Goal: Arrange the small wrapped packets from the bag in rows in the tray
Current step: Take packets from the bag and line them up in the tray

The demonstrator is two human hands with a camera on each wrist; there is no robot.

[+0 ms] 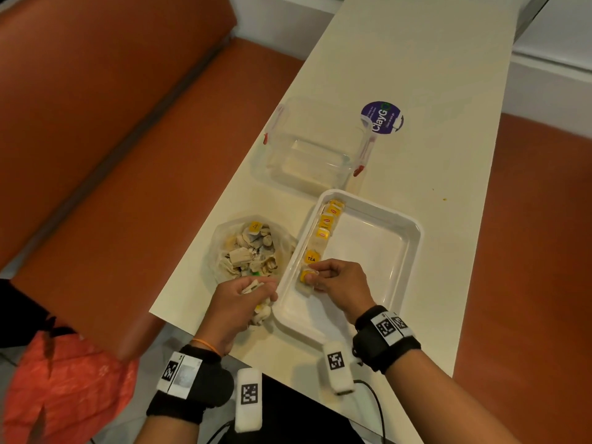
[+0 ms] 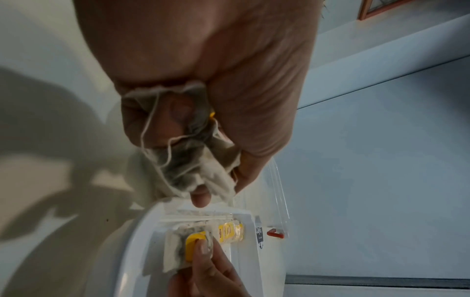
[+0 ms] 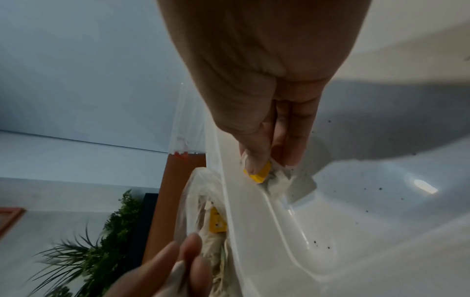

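The right hand [image 1: 333, 280] pinches a packet [image 1: 306, 278]; lay it flat, touching the row [image 1: 323, 232]. The left hand [image 1: 238, 302] grips more.

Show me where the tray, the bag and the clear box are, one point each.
tray [image 1: 407, 251], head view, on its right wall.
bag [image 1: 221, 238], head view, on its clear left side.
clear box [image 1: 288, 174], head view, on its near wall.
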